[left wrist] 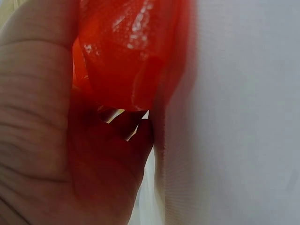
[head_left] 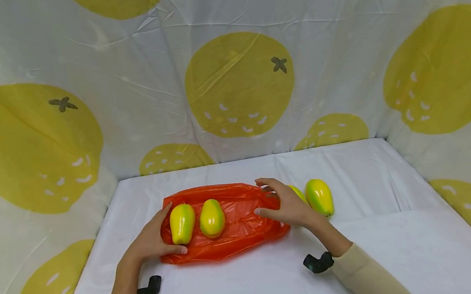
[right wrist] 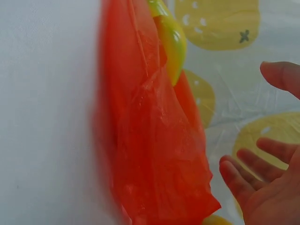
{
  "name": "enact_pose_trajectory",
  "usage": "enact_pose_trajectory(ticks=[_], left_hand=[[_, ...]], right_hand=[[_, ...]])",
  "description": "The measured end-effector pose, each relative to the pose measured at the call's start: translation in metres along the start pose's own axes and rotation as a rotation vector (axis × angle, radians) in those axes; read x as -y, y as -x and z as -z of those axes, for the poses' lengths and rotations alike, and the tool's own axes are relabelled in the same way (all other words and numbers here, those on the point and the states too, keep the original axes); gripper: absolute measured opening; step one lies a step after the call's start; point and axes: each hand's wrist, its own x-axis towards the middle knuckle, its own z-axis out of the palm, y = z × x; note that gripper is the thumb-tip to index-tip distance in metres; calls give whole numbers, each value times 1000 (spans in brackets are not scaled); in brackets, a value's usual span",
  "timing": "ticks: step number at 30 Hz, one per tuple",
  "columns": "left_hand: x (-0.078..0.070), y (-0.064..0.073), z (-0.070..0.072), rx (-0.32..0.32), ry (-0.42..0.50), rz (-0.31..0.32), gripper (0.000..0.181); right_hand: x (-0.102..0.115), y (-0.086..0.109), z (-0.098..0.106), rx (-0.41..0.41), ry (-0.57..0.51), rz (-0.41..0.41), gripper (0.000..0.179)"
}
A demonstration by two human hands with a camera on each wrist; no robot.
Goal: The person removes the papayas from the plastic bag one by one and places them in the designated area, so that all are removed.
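Note:
A red plastic bag (head_left: 242,222) lies spread open on the white cloth, with two glossy yellow-green papaya-like fruits, a left one (head_left: 182,223) and a right one (head_left: 212,218), inside its left half. My left hand (head_left: 149,238) curves round the bag's left end, thumb at the front rim and fingers at the back, beside the left fruit. In the left wrist view, red plastic (left wrist: 124,56) sits between the thumb and the fingers. Over the bag's right end is my right hand (head_left: 289,206), fingers spread and holding nothing; the right wrist view shows it apart from the bag (right wrist: 154,154).
Right of the bag lie two more such fruits, one in full sight (head_left: 319,197) and one (head_left: 297,192) partly hidden behind my right hand. A lemon-printed curtain (head_left: 323,72) rises behind and at both sides of the white-covered table (head_left: 244,293).

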Motion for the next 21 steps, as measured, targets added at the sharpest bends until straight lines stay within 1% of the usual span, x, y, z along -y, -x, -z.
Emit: enact_pose_trajectory(ticks=[3,8,13,19,21], left_hand=[[0,-1,0,2,1,2,138],[1,0,0,6,3,10,138],[0,1,0,11,13,23,139],[0,0,-1,11,12,24,139],[0,-1,-1,10,11,22,139]], right_hand=[[0,-3,-8,6,-1,-9,79],[-2,-10,-22,11,11,4,81],[1,-15,-33,30,28,-21,84],[2,-18,-43,45,29,23,83],[4,-19,-46,55,28,25,83]])
